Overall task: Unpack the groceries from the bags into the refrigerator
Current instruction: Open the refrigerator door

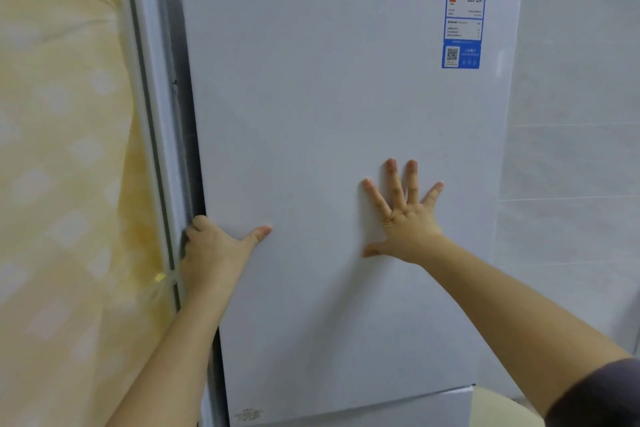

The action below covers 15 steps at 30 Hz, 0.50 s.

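**Both hands on the fridge door**

The fridge is seen head-on and fills the middle of the view, its long axis upright. The door faces the camera, leaning slightly leftward at the top. A yellow patterned curtain is pressed close along the left side, so little room is left there. A pale tiled wall is seen to the right, with a clear strip beside the door's right edge. A dark gap is seen running down the door's left edge. Below, the top of a lower door is just caught.

Both arms are stretched up and forward, the right one from a dark sleeve. The left hand is hooked on the door's left edge: its fingers are curled round into the gap, the thumb laid out across the face. The right hand is laid flat on the door right of centre, fingers straight, spread wide and pointing up.

A blue label is stuck at the door's top right corner.
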Each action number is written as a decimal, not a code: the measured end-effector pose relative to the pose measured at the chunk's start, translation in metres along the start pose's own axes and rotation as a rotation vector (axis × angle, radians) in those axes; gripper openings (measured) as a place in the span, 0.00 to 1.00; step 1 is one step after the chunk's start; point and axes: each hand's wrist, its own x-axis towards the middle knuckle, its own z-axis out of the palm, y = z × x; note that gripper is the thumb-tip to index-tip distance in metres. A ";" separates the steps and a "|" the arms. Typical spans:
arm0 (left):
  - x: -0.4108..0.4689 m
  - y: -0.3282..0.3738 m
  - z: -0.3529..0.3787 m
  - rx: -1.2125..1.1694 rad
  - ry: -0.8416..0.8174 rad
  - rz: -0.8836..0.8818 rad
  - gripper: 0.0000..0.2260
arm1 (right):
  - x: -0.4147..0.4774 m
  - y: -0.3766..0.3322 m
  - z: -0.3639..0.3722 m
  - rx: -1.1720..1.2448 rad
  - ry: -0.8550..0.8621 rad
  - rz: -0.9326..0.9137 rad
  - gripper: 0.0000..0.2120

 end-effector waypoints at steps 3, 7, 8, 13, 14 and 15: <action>-0.010 -0.005 -0.009 0.064 0.014 0.047 0.46 | -0.007 0.002 -0.003 0.012 -0.002 -0.016 0.61; -0.028 -0.013 -0.020 0.038 0.020 0.090 0.38 | -0.016 0.007 -0.005 0.028 0.002 -0.049 0.61; -0.031 -0.014 -0.022 0.039 0.023 0.106 0.36 | -0.019 0.009 -0.006 0.029 0.004 -0.056 0.61; -0.057 -0.014 -0.034 0.077 0.068 0.159 0.33 | -0.031 0.020 -0.008 0.051 -0.001 -0.115 0.55; -0.063 -0.013 -0.038 0.086 0.078 0.173 0.33 | -0.034 0.023 -0.008 0.064 0.000 -0.132 0.53; -0.069 -0.012 -0.041 0.096 0.084 0.185 0.32 | -0.038 0.026 -0.009 0.072 0.006 -0.148 0.51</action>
